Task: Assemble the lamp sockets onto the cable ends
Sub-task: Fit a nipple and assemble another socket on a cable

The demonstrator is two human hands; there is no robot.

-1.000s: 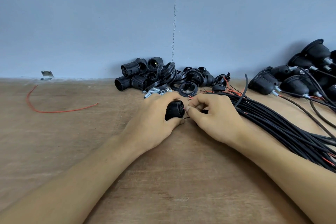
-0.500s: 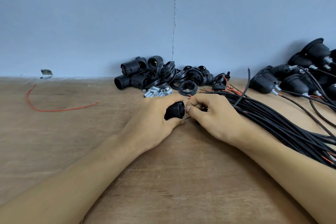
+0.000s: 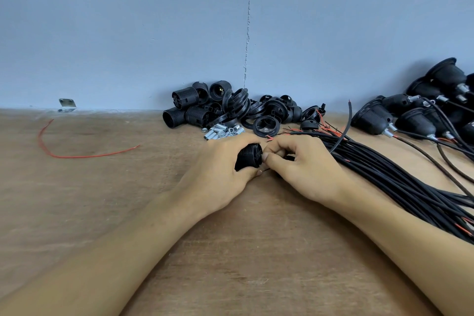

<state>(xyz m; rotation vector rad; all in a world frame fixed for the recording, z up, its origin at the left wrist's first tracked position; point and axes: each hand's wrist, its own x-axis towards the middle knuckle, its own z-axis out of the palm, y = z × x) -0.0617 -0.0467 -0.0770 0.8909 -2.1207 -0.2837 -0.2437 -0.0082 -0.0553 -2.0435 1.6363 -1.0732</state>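
Note:
My left hand [image 3: 220, 167] grips a black ribbed lamp socket [image 3: 248, 160] lying on its side on the wooden table [image 3: 102, 200]. My right hand [image 3: 305, 164] pinches a cable end right at the socket's end face; the wire tips are mostly hidden by my fingers, with one red tip [image 3: 269, 139] showing above them. A thick bundle of black cables [image 3: 400, 182] runs from my right hand toward the lower right. One cable [image 3: 345, 128] curves upward from the bundle.
Loose black socket bodies and rings [image 3: 230, 108] are piled against the blue wall, with small metal tubes [image 3: 221, 132] in front. Assembled sockets on cables [image 3: 420, 115] lie at the far right. A loose red wire [image 3: 77, 155] and a metal bracket [image 3: 67, 104] sit at the left.
Both hands stay together at the socket with only small finger shifts. The upright cable end above the bundle has swayed slightly.

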